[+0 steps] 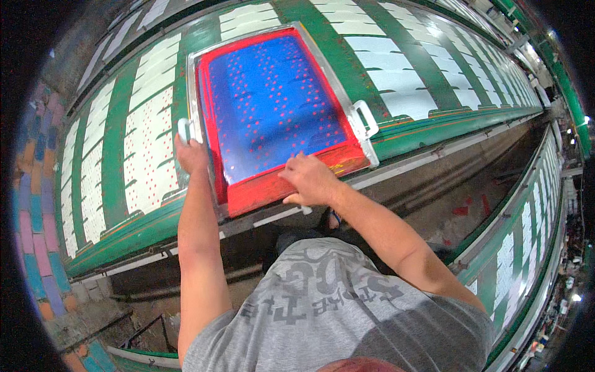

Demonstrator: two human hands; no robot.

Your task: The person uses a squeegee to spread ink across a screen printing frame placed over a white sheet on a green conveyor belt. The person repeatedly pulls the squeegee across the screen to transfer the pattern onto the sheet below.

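Holding a blue-and-red screen frame [273, 102] on the long green bench [421, 131].
Grasping its left white handle [183, 128] with the left hand [193, 156]; curling the right hand [310, 180] over the red lower border [254, 195], cannot tell whether gripping anything.

Long green printing table [434, 132] is running across the room, grey rail [434, 160] edging its near side. Second green table [486, 260] is curving along the right. Dark, grimy floor [396, 217] is showing in the aisle between, red patches [462, 211] marking it, scraps or stains unclear. Multicoloured painted brickwork [37, 204] is lining the left, wall or paving unclear. Green beam [561, 74] is spanning the upper right. Small bright lamps [586, 119] are glowing along the right edge, blurry clutter [561, 266] is filling the far right.
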